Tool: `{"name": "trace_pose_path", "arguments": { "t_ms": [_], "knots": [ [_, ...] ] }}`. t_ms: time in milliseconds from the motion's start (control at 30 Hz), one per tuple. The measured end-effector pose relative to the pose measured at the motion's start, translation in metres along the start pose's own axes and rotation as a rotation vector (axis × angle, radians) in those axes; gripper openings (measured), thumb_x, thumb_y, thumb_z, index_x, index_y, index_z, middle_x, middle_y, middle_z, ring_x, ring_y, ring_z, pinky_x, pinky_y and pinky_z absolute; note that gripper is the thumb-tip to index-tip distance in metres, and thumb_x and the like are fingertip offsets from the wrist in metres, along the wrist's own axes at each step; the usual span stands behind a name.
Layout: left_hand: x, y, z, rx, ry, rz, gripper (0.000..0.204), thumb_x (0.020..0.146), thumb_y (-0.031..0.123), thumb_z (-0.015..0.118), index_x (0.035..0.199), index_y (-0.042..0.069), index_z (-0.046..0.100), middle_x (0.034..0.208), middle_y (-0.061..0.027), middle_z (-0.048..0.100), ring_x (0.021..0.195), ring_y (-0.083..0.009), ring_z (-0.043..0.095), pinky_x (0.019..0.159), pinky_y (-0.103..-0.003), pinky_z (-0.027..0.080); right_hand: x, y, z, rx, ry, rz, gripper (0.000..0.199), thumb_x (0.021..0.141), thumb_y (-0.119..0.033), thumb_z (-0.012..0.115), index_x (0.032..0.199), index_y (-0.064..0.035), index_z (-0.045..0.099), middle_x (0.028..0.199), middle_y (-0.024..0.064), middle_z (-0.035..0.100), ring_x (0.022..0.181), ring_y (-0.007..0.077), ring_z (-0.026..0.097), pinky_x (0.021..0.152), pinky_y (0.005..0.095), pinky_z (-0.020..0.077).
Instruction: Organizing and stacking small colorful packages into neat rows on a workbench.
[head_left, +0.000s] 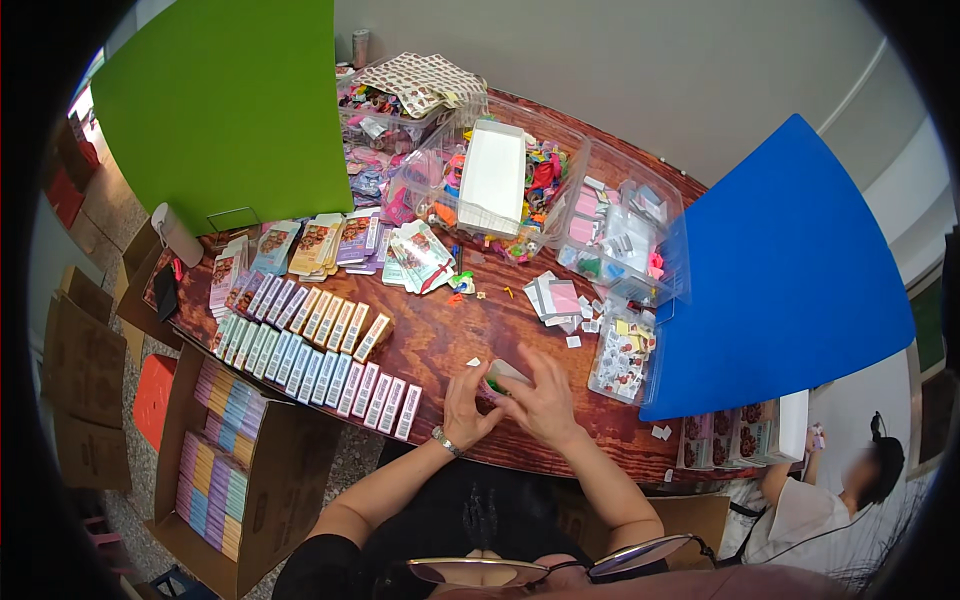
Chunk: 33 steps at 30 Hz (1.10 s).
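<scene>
Close to the table's front edge, my left hand (467, 408) curls around the side of a small open carton (507, 371). Pink and green show at its near side, but its contents are partly hidden by my fingers. My right hand (543, 402) grips the carton from the other side, thumb low and fingers over its pale flap. Rows of filled slim cartons (325, 378) in green, blue, pink, purple and orange stand to the left of my hands. Flat, unfolded cartons (415, 257) lie in stacks behind them.
Clear plastic bins (570, 180) of colourful small items line the back, one bearing a white tray (493, 165). Green (225, 110) and blue (790, 270) panels flank the table. Beside it stands a cardboard box (290, 500) of packed cartons. Another person (800, 520) sits at right.
</scene>
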<state>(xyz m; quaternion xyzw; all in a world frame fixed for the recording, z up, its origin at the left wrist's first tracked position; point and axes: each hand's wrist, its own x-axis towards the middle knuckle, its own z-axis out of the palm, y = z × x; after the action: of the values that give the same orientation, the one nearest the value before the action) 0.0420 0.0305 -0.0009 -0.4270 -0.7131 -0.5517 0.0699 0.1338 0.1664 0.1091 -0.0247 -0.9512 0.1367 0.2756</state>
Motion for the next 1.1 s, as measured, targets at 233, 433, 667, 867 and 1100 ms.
{"name": "trace_pose_path", "arguments": {
  "t_ms": [233, 433, 667, 867, 1100],
  "knots": [
    [-0.008, -0.006, -0.001, -0.027, 0.006, -0.045, 0.088, 0.069, 0.020, 0.086, 0.143, 0.007, 0.040, 0.126, -0.0180, 0.056, 0.112, -0.0370, 0.055, 0.097, -0.049, 0.044, -0.020, 0.008, 0.012, 0.145, 0.006, -0.020, 0.040, 0.077, -0.023, 0.080, 0.114, -0.0147, 0.071, 0.133, 0.0178, 0.055, 0.115, 0.0371, 0.057, 0.094, 0.0462, 0.0481],
    [-0.017, -0.009, 0.006, -0.024, 0.023, -0.056, 0.079, 0.066, 0.023, 0.089, 0.132, 0.007, 0.048, 0.116, -0.0159, 0.061, 0.103, -0.0355, 0.061, 0.088, -0.046, 0.049, -0.052, 0.005, 0.044, 0.332, 0.109, 0.178, 0.037, 0.078, -0.012, 0.080, 0.113, -0.0062, 0.069, 0.112, 0.0147, 0.066, 0.097, 0.0316, 0.065, 0.084, 0.0384, 0.0539],
    [-0.020, -0.006, -0.012, -0.111, -0.120, 0.002, 0.053, 0.078, 0.010, 0.080, 0.123, 0.005, 0.053, 0.118, -0.0176, 0.062, 0.107, -0.0346, 0.063, 0.087, -0.041, 0.053, -0.056, 0.010, 0.042, 0.412, 0.011, 0.180, 0.024, 0.085, -0.004, 0.072, 0.109, -0.0037, 0.071, 0.115, 0.0156, 0.069, 0.102, 0.0311, 0.067, 0.087, 0.0371, 0.0546],
    [-0.013, -0.006, -0.019, -0.256, -0.193, -0.028, 0.031, 0.085, 0.002, 0.071, 0.114, 0.000, 0.060, 0.117, -0.0184, 0.064, 0.107, -0.0348, 0.064, 0.089, -0.040, 0.053, -0.060, 0.025, 0.029, 0.608, -0.176, 0.211, 0.024, 0.089, -0.001, 0.067, 0.113, -0.0046, 0.070, 0.125, 0.0163, 0.064, 0.106, 0.0315, 0.067, 0.091, 0.0381, 0.0534],
    [-0.012, -0.009, -0.024, -0.231, -0.229, 0.007, 0.026, 0.086, 0.001, 0.069, 0.111, 0.000, 0.062, 0.116, -0.0188, 0.065, 0.106, -0.0337, 0.065, 0.089, -0.039, 0.053, -0.030, 0.033, 0.017, 0.591, -0.325, 0.287, 0.029, 0.090, -0.004, 0.066, 0.118, -0.0083, 0.063, 0.113, 0.0131, 0.064, 0.103, 0.0311, 0.066, 0.084, 0.0383, 0.0552]
  ]
}}
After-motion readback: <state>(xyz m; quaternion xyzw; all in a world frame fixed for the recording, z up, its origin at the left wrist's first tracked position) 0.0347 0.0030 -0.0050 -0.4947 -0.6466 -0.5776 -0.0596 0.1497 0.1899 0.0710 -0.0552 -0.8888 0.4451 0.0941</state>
